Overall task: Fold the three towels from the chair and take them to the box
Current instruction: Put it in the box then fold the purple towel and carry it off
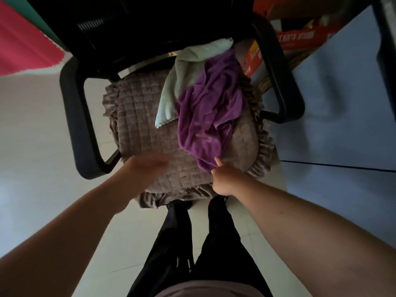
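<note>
Pale floor tiles surrounded the chair; on its seat lay a purple towel, pinched by the right hand, overlapping a pale towel. Left hand hovered blurred, fingers apparently straight.

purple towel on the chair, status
Right hand pinching crumpled purple towel at its near edge. Left hand open, blurred, over quilted seat cushion. Pale blue towel partly underneath.

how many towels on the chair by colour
purple towel: 1
pale blue-green towel: 1
total in view: 2; no third towel shows on the chair
</note>
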